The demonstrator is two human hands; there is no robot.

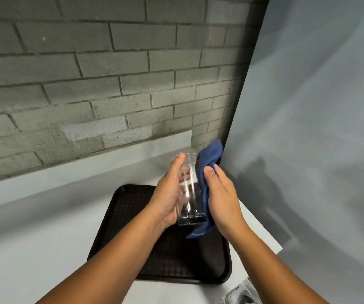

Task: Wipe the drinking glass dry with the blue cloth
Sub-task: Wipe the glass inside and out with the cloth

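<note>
- The left hand [169, 195] wraps the clear, tall drinking glass [188, 189] upright above the black plastic tray [119, 218]
- The right hand [221, 198] presses the dark blue cloth [207, 163] flat against the glass wall facing its palm
- Turn the glass with the left fingers while the cloth stays put; grip firmly, since wet glass probably slips

Both forearms extended, left hand [169, 194] and right hand [221, 197] curled inward.
</note>
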